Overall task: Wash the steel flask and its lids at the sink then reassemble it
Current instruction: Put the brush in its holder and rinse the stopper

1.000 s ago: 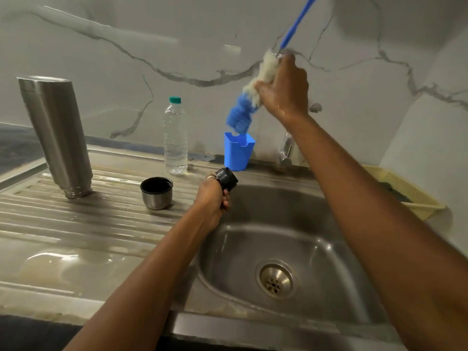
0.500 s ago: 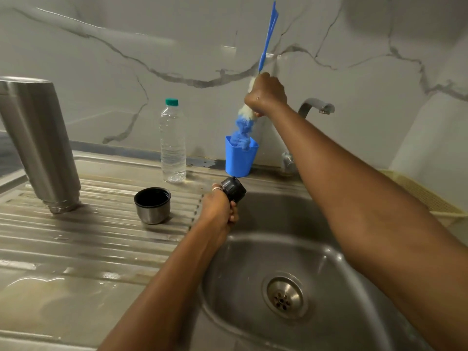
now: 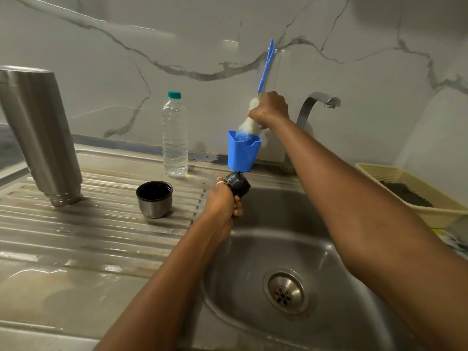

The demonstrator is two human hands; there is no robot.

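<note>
Our right hand (image 3: 269,110) is curled round the brush (image 3: 264,69) where the white fluff meets the blue stem. The tip of its head sits inside the blue holder (image 3: 241,158) at the back edge of the sink (image 3: 278,224), just left of the tap (image 3: 314,105). Our left hand (image 3: 222,201) grips the black stopper (image 3: 238,184) over the sink's back left corner, fingers wrapped round its lower part and its ribbed end poking out above them.

On the drainboard (image 3: 76,236) the steel cap (image 3: 154,198) stands mouth up near the right edge. It is well apart from the flask (image 3: 40,138), which stands mouth down near the back left corner. A bottle (image 3: 174,135) stands at the drainboard's back edge, and a basket (image 3: 417,188) lies right of the sink.

We judge the brush is going into its holder, so washing looks nearly done and reassembly lies ahead.

The flask is probably the heaviest piece: stiff, smooth steel, likely wet and slippery. We would take it with a whole hand round the middle of the body. Standing tall on its narrow neck, it could topple at a careless knock.

The stopper seems light, hard plastic, and its ribbed ring is the place to grip for twisting. The cap is small and light, so fingers round its wall should do.
</note>
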